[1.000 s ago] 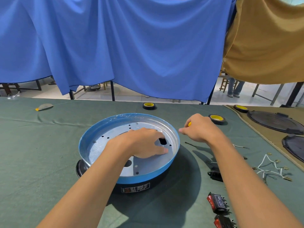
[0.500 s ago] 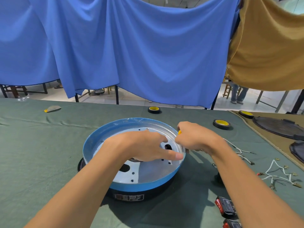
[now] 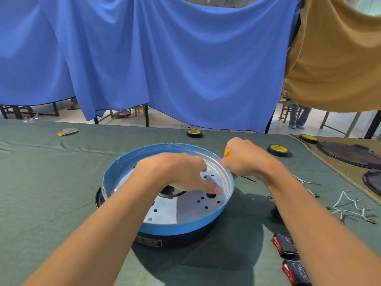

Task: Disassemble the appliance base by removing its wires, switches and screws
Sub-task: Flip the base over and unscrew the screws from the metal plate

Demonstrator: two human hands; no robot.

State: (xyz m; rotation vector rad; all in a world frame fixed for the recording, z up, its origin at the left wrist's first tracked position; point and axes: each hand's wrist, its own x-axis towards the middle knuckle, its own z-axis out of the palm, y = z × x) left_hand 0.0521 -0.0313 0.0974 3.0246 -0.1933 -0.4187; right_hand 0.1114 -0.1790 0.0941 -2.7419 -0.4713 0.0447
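- We are finding the left fingers [image 3: 214, 188] lying nearly straight and pressing flat on the metal plate [image 3: 179, 213]. The left hand [image 3: 177, 172] is gripping nothing.
- The right hand [image 3: 247, 159] is curling tightly round a screwdriver [image 3: 226, 153] at the far right rim.
- The base [image 3: 185, 227] is sitting on the table [image 3: 51, 193] directly ahead, between both forearms.
- We are judging it to be light, rigid sheet metal with a slick plate and a thin rim edge. Pressing down inside it, or holding its black lower wall, should steady it.
- Loose switches [image 3: 284, 245] and wires [image 3: 348, 205] are lying to the right.
- We are unable to see the screwdriver tip, any screw, or what the left palm is covering.
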